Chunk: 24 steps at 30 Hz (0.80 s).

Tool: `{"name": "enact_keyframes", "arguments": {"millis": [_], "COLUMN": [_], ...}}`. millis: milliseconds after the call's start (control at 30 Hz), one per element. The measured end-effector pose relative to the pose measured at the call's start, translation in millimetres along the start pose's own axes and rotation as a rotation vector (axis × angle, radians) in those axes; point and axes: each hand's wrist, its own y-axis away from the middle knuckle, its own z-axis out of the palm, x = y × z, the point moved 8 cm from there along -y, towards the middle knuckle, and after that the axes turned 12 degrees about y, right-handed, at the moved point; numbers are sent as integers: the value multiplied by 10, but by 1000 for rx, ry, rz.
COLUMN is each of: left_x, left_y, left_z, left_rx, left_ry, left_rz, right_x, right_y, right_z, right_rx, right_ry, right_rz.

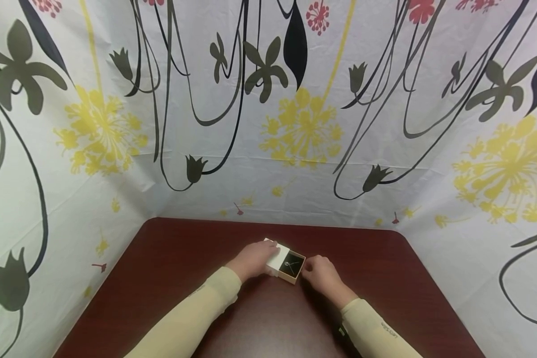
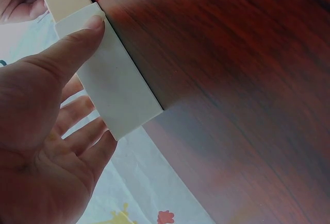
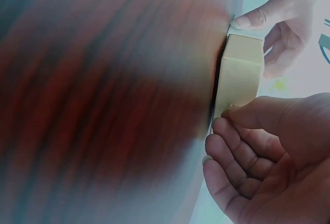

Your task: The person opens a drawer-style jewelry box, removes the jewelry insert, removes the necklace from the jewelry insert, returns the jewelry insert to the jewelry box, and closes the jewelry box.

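Observation:
A small jewelry box lies on the table, its white outer sleeve (image 1: pixel 279 258) partly slid off a tan inner tray (image 1: pixel 287 279). Inside the tray, a thin silvery piece of jewelry (image 1: pixel 288 263), perhaps a necklace, rests on a black insert. My left hand (image 1: pixel 255 259) grips the sleeve, thumb along one side and fingers on the opposite side, as the left wrist view shows on the sleeve (image 2: pixel 118 80). At the tray's outer end, my right hand (image 1: pixel 324 274) pinches with thumb and index finger; in the right wrist view, those fingertips hide what they hold on the tray (image 3: pixel 241 69).
The dark red-brown wooden table (image 1: pixel 197 238) has rounded far corners. White cloth (image 1: pixel 232 144) printed with flowers and stems hangs behind it and at both sides. Beside the right forearm, a small dark object (image 1: pixel 342 332) is partly hidden by the sleeve.

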Motion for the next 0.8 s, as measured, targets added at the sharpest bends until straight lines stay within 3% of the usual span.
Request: {"name": "enact_keyframes", "arguments": {"millis": [800], "left_x": [-1], "left_y": [1], "left_z": [0], "left_rx": [7], "left_ry": [-5], "left_rz": [5], "right_x": [13], "right_y": [-4], "right_z": [17], "right_rx": [3], "right_ry": [-7], "right_rz": [-18]}}
